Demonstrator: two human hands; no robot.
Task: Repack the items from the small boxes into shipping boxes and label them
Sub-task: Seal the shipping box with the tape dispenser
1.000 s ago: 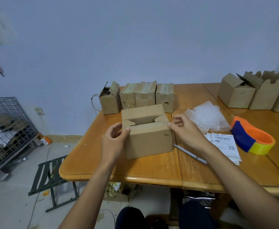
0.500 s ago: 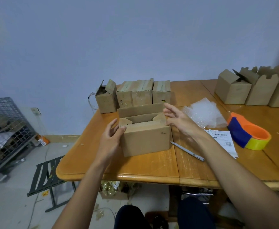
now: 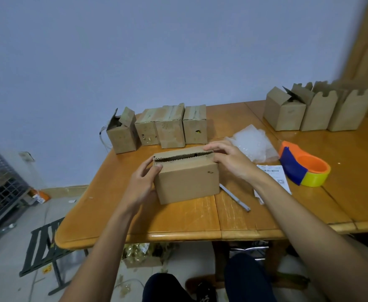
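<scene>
Shipping box (image 3: 187,184): on counter (image 3: 178,219), centre
Change: rear flap (image 3: 178,152) now folded down, almost shut
Left hand (image 3: 142,184): grips box's left end
Right hand (image 3: 231,160): flat fingers press flap
Next: likely taping, then labelling

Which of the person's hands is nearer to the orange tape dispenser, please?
Right. The right hand rests on the cardboard box at its right end, toward the tape dispenser; the left hand holds its left end.
</scene>
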